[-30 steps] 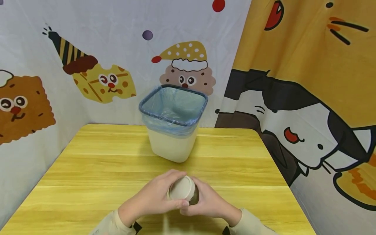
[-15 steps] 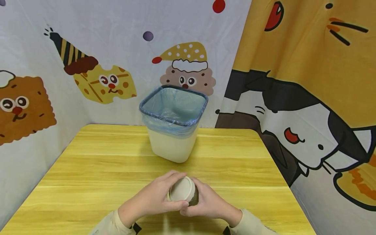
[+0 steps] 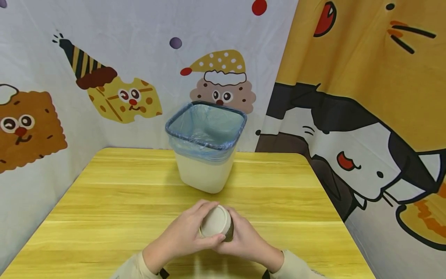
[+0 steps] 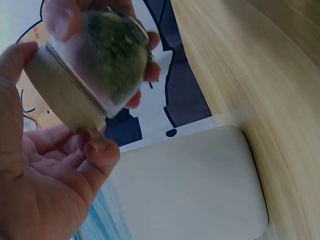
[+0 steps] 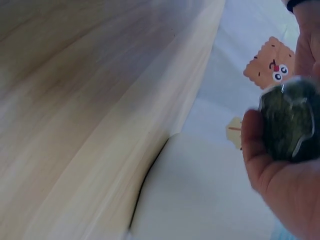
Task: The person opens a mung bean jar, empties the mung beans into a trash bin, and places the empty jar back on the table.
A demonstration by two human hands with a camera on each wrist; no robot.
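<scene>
A clear jar (image 4: 120,57) with a beige screw lid (image 3: 215,221) is held between both hands above the near part of the table. Dark green, leafy-looking bits fill part of it, as the left wrist view shows. My left hand (image 3: 184,234) grips the lid, thumb on the near side and fingers on the far side. Around the jar's body curls my right hand (image 3: 245,240), coming from the other side. The lid faces up and toward the left. In the right wrist view the jar's green-filled base shows beside the thumb, and the lid is hidden.
Behind the hands stands a white bin (image 3: 205,176), lined with a blue plastic bag (image 3: 202,153) folded over its rim. The yellow wood-grain table (image 3: 115,205) ends at a patterned cloth backdrop (image 3: 139,35) at the back and sides.
Both hands have lifted slightly with the jar, and its lid has tipped a little more to the left. The bin has stayed in place.
</scene>
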